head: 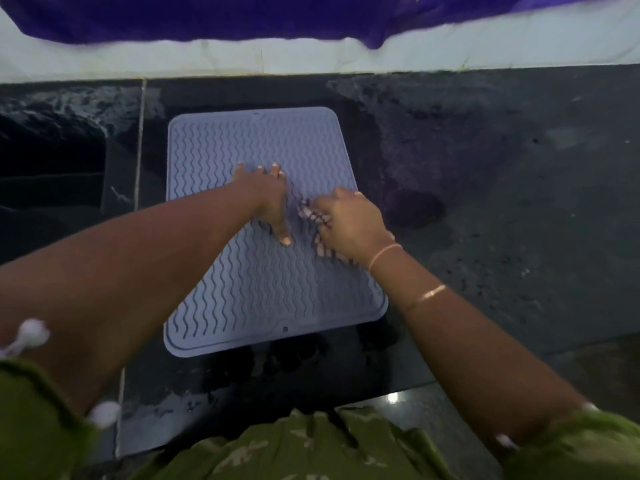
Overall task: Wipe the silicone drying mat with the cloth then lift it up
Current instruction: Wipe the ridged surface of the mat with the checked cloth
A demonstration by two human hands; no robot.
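Left hand (268, 199) splayed flat on the grey-blue wavy-ribbed silicone mat (263, 285), right hand (349, 223) clenching a seemingly checked cloth (317, 233) (blurred), which could drag the mat askew.

We seem to stand at a home kitchen counter (485, 202) of dark polished stone, wet and blotchy in places, with a joint line down its left part. On it lies a ribbed silicone mat (256, 289), the sort dishes dry on. A dark recess (52, 157) at the left may be a sink; we cannot tell. Behind runs a white ledge (311, 57) with purple cloth (207, 15) draped over it.
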